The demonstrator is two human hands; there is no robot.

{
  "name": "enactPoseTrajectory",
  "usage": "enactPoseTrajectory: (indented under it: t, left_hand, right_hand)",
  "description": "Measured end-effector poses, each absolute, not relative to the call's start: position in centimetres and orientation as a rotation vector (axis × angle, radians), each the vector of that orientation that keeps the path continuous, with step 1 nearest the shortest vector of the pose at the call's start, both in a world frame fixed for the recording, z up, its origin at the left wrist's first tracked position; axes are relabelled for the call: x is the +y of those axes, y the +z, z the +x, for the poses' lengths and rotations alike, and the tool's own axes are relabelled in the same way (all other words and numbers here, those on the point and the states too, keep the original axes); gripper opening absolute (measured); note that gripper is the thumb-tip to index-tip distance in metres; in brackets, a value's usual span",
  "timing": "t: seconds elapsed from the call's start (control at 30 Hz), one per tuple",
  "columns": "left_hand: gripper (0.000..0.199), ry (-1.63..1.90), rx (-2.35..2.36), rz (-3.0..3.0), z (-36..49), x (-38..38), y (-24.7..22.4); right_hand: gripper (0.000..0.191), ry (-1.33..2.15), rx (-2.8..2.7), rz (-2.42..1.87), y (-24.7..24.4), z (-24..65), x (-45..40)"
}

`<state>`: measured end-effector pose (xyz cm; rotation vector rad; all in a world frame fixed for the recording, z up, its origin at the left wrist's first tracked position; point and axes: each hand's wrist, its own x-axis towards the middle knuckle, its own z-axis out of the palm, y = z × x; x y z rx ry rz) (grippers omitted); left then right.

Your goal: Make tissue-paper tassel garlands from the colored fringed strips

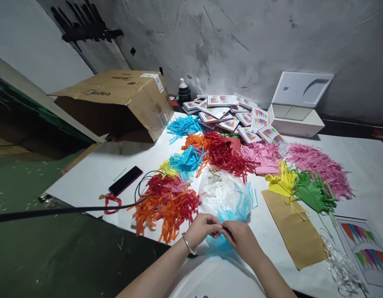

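Observation:
At the table's front edge my left hand (204, 230) and my right hand (237, 236) meet, thumbs and fingers pinched together. A small dark piece shows between them, too little of it to identify. Light blue fringed strips (241, 207) lie under and just beyond both hands, partly over a clear plastic bag (216, 191). A silver bangle (188, 244) is on my left wrist. Beside my left hand lies a heap of orange fringe (166, 209) with red fringe mixed in. Behind the bag are a dark red fringe bundle (224, 151) and another blue bundle (187, 160).
Printed packets (222, 111) are piled at the back, between a cardboard box (129, 95) and an open white box (297, 120). A phone (126, 181) lies left. Pink (318, 165), yellow (283, 180) and green fringe (314, 190), brown cardboard (293, 231) and silvery string (340, 265) lie right.

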<state>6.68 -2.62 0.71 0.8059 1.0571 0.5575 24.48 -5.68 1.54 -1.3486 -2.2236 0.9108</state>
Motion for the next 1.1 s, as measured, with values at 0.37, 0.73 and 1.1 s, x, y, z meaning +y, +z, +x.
enactPoseTrajectory:
  t: [0.37, 0.73, 1.1]
  left_hand:
    - [0.014, 0.984, 1.335, 1.243, 4.9, -2.5, 2.3]
    - [0.048, 1.32, 1.699, 1.785, 3.7, 2.9, 0.7]
    - [0.014, 0.09, 0.86, 2.618, 11.8, -5.3, -9.4]
  right_hand:
    - [0.022, 0.85, -1.886, -1.412, -0.2, 24.8, -6.2]
    - [0.046, 0.321, -2.321, -1.684, -5.4, 26.3, -8.2]
    - [0.006, 0.339, -2.231, -1.831, -7.3, 29.5, -11.5]
